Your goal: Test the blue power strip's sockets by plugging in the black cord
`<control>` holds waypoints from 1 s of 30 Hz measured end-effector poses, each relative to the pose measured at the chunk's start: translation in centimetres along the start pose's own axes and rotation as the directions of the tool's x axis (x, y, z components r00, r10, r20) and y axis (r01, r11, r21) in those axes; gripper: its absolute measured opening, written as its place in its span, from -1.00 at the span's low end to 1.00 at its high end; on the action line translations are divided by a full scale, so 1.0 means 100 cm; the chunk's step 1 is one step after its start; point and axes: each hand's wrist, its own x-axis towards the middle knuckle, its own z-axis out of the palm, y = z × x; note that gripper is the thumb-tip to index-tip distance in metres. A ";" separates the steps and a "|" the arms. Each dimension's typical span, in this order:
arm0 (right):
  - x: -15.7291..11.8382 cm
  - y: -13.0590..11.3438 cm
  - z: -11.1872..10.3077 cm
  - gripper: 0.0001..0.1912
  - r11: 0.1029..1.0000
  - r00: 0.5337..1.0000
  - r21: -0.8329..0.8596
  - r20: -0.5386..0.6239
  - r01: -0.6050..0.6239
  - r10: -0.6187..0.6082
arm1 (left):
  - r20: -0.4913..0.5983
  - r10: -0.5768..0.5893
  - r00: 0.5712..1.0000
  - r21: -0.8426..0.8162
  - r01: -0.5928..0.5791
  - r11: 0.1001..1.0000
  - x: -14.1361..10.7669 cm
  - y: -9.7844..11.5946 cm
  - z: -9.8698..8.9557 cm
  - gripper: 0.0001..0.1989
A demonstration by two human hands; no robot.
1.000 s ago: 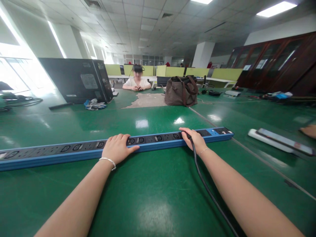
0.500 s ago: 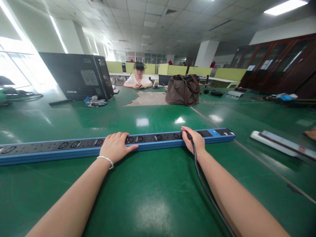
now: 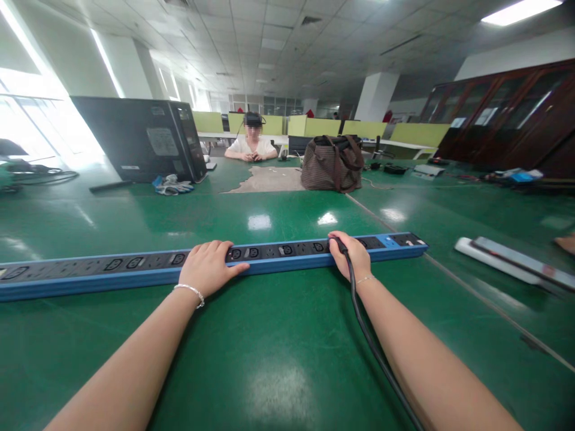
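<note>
Blue power strip (image 3: 274,264) lies on green counter (image 3: 265,335). Left grip (image 3: 206,267) clasps strip, fingers over top, thumb on near edge. Right grip (image 3: 357,261) pinches black plug (image 3: 342,245) at strip's right part; can't tell if seated. Cable (image 3: 371,337) trails nearside of strip.

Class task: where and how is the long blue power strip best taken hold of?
Probably by the two long edges of the power strip, at two well-spaced places, coming from above and the near side: thumb on the near edge, fingers over the far one. It lies flat on the green table, long, narrow and low, sockets facing up.
</note>
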 end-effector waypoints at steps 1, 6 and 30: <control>0.000 0.000 0.001 -0.73 1.000 1.000 -0.024 -0.022 -0.009 0.008 | -0.001 0.001 1.000 0.000 -0.001 1.000 0.000 0.000 0.000 -0.25; -0.001 0.000 0.005 -0.75 0.998 0.994 -0.061 -0.105 0.020 -0.026 | 0.000 -0.003 1.000 0.004 0.003 1.000 0.000 0.001 0.000 -0.27; 0.011 0.002 0.007 -0.59 0.846 0.927 0.484 -0.162 -0.224 0.338 | -0.012 -0.015 1.000 -0.015 0.014 1.000 0.000 0.001 0.001 -0.29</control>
